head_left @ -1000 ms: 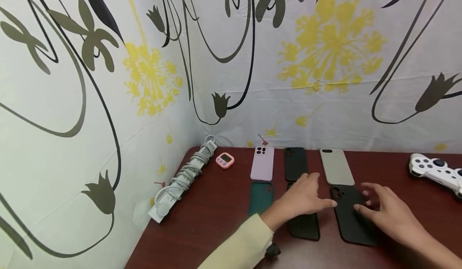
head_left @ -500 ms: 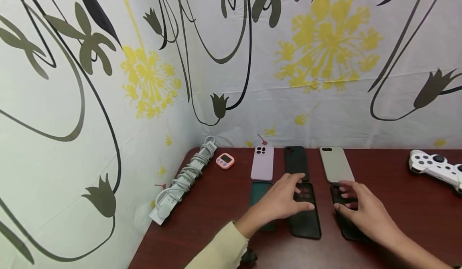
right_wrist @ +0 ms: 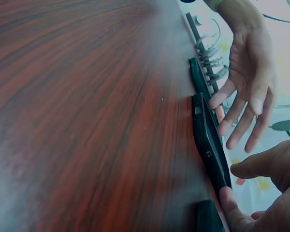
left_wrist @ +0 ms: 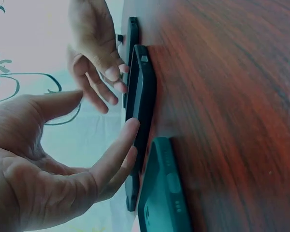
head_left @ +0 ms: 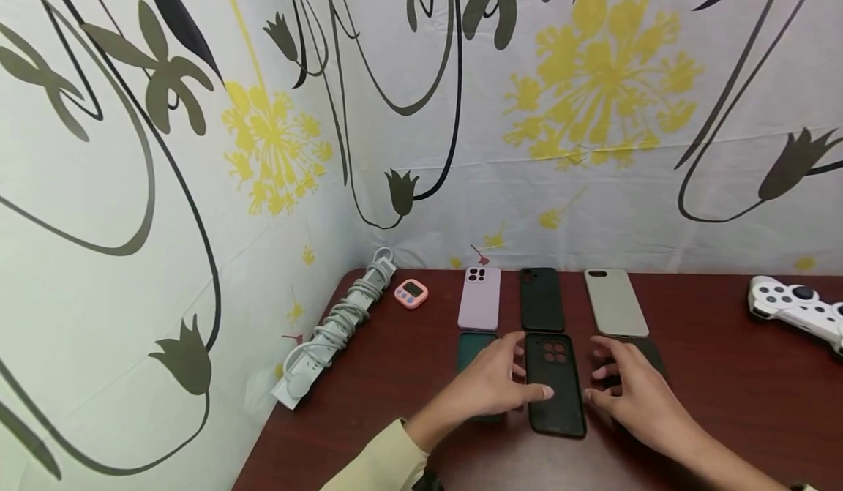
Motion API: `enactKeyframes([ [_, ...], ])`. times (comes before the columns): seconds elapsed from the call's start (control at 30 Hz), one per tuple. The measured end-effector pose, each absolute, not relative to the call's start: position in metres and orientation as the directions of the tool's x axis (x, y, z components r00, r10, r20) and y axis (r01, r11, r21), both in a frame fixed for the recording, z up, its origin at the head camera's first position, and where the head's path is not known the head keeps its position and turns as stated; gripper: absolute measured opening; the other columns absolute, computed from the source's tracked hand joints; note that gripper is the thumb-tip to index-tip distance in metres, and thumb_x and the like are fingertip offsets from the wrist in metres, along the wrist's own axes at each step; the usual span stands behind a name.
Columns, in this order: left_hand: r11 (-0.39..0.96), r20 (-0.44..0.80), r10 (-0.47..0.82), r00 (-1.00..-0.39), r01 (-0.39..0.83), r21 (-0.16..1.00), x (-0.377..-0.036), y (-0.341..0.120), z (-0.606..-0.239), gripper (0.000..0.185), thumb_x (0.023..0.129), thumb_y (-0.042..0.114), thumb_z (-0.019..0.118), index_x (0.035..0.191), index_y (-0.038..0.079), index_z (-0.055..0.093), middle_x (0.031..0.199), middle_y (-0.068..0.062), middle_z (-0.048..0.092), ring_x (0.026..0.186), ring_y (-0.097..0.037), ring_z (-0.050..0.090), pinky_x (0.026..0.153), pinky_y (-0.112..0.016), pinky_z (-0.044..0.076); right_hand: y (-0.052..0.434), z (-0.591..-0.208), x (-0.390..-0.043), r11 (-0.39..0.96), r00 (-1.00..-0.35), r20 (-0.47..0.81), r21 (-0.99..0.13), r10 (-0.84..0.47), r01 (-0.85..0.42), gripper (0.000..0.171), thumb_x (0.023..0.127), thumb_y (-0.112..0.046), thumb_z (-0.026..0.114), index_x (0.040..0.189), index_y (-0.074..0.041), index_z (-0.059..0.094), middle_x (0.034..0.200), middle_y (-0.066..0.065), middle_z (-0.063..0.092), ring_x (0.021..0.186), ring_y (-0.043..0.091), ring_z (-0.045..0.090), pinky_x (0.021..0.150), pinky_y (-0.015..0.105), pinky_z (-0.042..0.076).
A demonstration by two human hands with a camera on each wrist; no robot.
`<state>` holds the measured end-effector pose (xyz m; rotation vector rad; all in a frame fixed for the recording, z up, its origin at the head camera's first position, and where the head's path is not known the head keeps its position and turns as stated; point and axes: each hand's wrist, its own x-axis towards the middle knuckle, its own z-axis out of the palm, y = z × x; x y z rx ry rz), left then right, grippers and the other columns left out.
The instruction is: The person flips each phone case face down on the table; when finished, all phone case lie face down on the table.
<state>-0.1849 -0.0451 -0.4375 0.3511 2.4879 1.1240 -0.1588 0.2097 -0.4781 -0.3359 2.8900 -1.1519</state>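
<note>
While the patterned cloth (head_left: pixel 612 85) and the dark red table (head_left: pixel 382 381) look as they did a second ago, with the cord-wrapped power strip (head_left: pixel 337 326) along the left edge, both hands have shifted leftward. The left hand (head_left: pixel 484 381) has drawn back from above the middle of the front row and now partly covers the green case (head_left: pixel 470 348); the right hand (head_left: pixel 635 396) has come across the right-hand black case (head_left: pixel 650 352), hiding much of it. Fingers on both are spread and loosely bent, thumbs apart, pinching nothing; whether any fingertip touches a case, I cannot tell. Off to the right sits the white game controller (head_left: pixel 800 309). Between the hands, on the table, lies the middle black case (head_left: pixel 560 407), mostly uncovered now, only the left thumb (head_left: pixel 535 393) reaching over it in the head view. That suggests the work has settled on this case, and the layout seems undisturbed, since the lilac case (head_left: pixel 479 308), the dark case (head_left: pixel 543 308) and the pale grey case (head_left: pixel 617 308) keep their line behind. Smallest, the pink timer (head_left: pixel 411 294) stays by the strip, well apart from the hands.
</note>
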Motion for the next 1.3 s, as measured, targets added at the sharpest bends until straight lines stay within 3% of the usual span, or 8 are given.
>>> enactKeyframes([
  [0.07,0.65,-0.25,0.365,-0.897,0.053,0.758,-0.185,-0.044,-0.439,0.087,0.089,0.038,0.087,0.161,0.021,0.042,0.141,0.002,0.062,0.105,-0.001,0.069,0.086,-0.028,0.059,0.206,-0.478,-0.16,0.707,-0.974,0.049,-0.68,-0.222,-0.196,0.081,0.089,-0.014,0.085,0.155,0.001,0.04,0.135,0.022,0.055,0.098,0.014,0.065,0.067,0.024,0.055],
  [0.33,0.619,-0.27,0.364,-0.891,0.014,0.785,-0.19,-0.038,-0.445,0.083,0.09,0.01,0.086,0.16,0.013,0.043,0.136,-0.003,0.063,0.088,0.0,0.068,0.056,-0.025,0.06,0.194,-0.475,-0.168,0.728,-0.966,-0.029,-0.663,-0.258,-0.174,0.083,0.087,-0.015,0.087,0.154,0.006,0.042,0.13,0.023,0.059,0.098,0.019,0.068,0.071,0.032,0.057],
  [0.73,0.71,-0.241,0.346,-0.907,0.085,0.699,-0.194,-0.031,-0.451,0.074,0.091,0.005,0.083,0.157,0.009,0.049,0.126,-0.003,0.06,0.078,0.002,0.057,0.055,-0.019,0.057,0.188,-0.474,-0.174,0.73,-0.961,-0.131,-0.677,-0.244,-0.093,0.082,0.087,-0.01,0.086,0.153,0.011,0.041,0.131,0.024,0.06,0.102,0.022,0.067,0.076,0.04,0.059],
  [0.93,0.754,-0.213,0.341,-0.916,0.131,0.643,-0.194,-0.027,-0.452,0.069,0.092,0.006,0.08,0.155,0.011,0.051,0.125,0.001,0.06,0.079,0.001,0.055,0.061,-0.016,0.055,0.187,-0.473,-0.174,0.735,-0.962,-0.105,-0.668,-0.25,-0.118,0.079,0.087,-0.004,0.081,0.153,0.011,0.04,0.132,0.028,0.056,0.102,0.025,0.067,0.075,0.039,0.058],
  [1.3,0.733,-0.235,0.341,-0.91,0.101,0.672,-0.193,-0.028,-0.454,0.072,0.092,0.004,0.079,0.157,0.011,0.048,0.129,-0.001,0.058,0.077,0.001,0.055,0.056,-0.017,0.056,0.187,-0.474,-0.171,0.709,-0.964,-0.101,-0.697,-0.247,-0.108,0.079,0.087,-0.002,0.075,0.155,0.008,0.038,0.137,0.03,0.051,0.107,0.03,0.067,0.072,0.035,0.055],
])
